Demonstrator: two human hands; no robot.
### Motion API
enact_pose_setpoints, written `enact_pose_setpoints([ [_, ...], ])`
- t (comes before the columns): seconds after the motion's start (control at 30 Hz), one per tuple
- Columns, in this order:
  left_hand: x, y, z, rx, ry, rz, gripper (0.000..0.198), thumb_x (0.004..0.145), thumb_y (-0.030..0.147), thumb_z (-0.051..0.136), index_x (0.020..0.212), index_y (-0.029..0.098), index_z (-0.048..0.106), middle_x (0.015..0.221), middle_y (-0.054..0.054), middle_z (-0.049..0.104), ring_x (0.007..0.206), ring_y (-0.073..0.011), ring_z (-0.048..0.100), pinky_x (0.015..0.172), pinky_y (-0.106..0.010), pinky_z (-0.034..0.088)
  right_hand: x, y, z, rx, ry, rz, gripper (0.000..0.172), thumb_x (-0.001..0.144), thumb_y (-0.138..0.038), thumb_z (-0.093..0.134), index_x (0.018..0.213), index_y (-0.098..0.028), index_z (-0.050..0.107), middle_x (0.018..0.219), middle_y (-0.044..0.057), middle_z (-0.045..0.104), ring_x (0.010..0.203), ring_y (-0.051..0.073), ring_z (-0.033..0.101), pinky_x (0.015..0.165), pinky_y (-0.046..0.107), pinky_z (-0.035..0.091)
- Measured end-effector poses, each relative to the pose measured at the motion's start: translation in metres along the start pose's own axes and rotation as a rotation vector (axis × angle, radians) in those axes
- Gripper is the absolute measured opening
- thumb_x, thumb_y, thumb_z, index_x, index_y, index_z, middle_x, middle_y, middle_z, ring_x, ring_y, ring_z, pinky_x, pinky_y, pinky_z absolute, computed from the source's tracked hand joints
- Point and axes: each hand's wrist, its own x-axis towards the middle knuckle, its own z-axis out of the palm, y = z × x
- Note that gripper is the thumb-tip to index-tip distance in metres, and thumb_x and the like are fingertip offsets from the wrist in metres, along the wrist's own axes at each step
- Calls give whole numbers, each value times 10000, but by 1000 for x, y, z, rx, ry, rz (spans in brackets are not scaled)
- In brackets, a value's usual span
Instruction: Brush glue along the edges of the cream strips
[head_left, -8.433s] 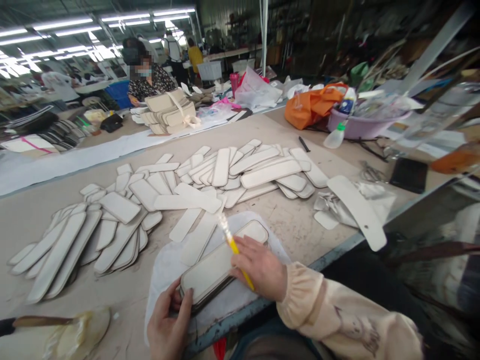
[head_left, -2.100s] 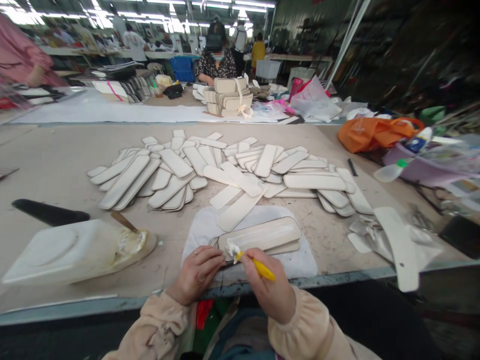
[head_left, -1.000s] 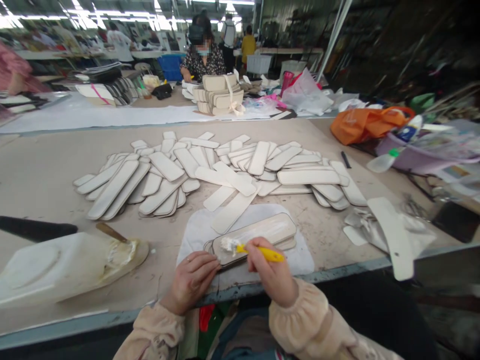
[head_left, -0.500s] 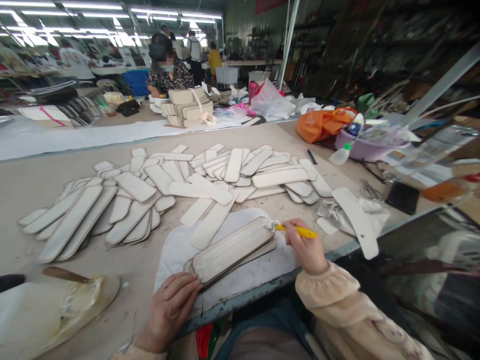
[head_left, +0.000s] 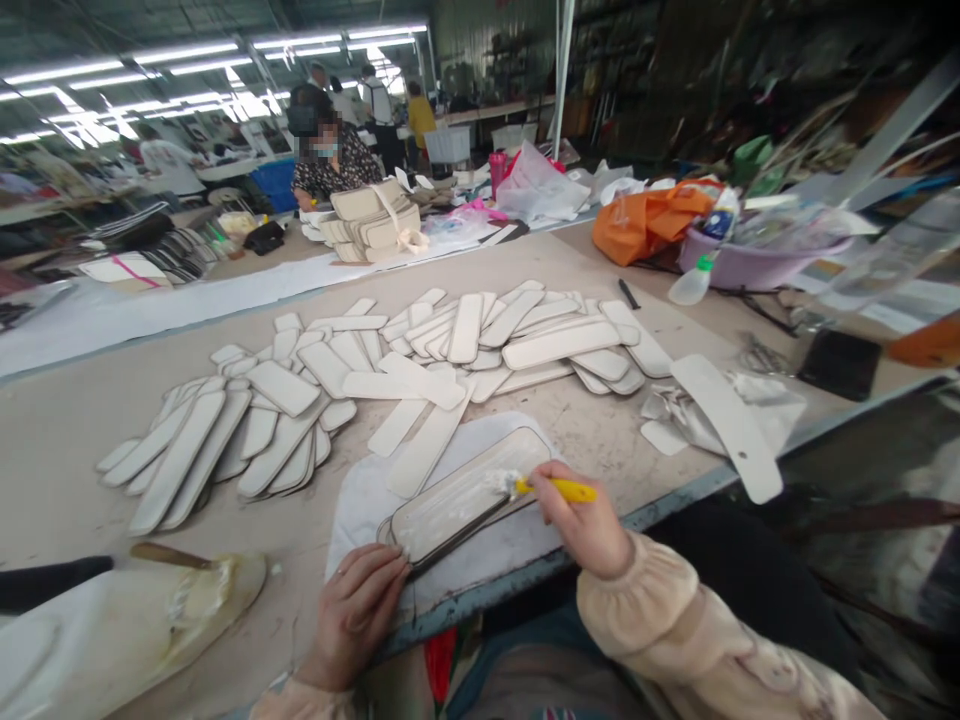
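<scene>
My right hand (head_left: 581, 518) is closed round the yellow handle of a brush (head_left: 555, 489). White paste coats the bristles, which rest on the upper face of a long off-white panel (head_left: 450, 510) with rounded corners. Streaks of wet paste show along that panel. At its near left end my left hand (head_left: 364, 610) grips the edge, fingers together and thumb hidden. Another panel lies beneath, partly covered. Both are on a white sheet (head_left: 360, 490) at the table's front edge.
Many similar panels (head_left: 285, 385) lie heaped behind the sheet. A cut plastic container (head_left: 150, 630) with paste and a wooden-handled tool (head_left: 171, 555) is at front left. To the right are a curved white piece (head_left: 727, 425) and a purple basin (head_left: 757, 262). A co-worker (head_left: 337, 165) sits across.
The brush in my right hand has moved left and slightly down, from the panel's far right end toward its middle. My left hand keeps its place at the near end. The camera view has tilted.
</scene>
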Motion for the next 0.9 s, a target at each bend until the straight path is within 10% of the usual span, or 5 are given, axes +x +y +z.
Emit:
enact_pose_setpoints([
  [0.17,-5,-1,1,5,-13,-20,196,829,72,639,980,188,683,936,-62,692,894,-183,642,794,-325,558,8,6,-29,-97,171,17,257,934,-408,471,823,-211,592,564,-32,509,528,130,509,543,251,399],
  [0.5,-2,5,3,8,-19,-92,210,810,74,646,967,205,694,942,-59,688,885,-180,654,784,-317,573,-15,-15,48,279,-331,24,227,951,-373,450,866,-213,587,581,-39,577,560,118,575,601,237,447],
  [0.73,11,0,-17,-130,-145,-369,103,854,237,621,868,217,720,873,-47,718,818,-181,688,734,-281,585,12,-1,-23,154,57,18,282,938,-434,466,780,-225,570,548,-40,498,533,135,504,582,273,416],
  [0.9,89,-27,-34,14,-152,-636,262,844,424,593,851,191,711,816,-43,728,739,-200,685,677,-299,575,15,3,-56,386,292,-9,250,948,-434,482,846,-219,559,585,-35,512,533,124,475,549,264,398],
])
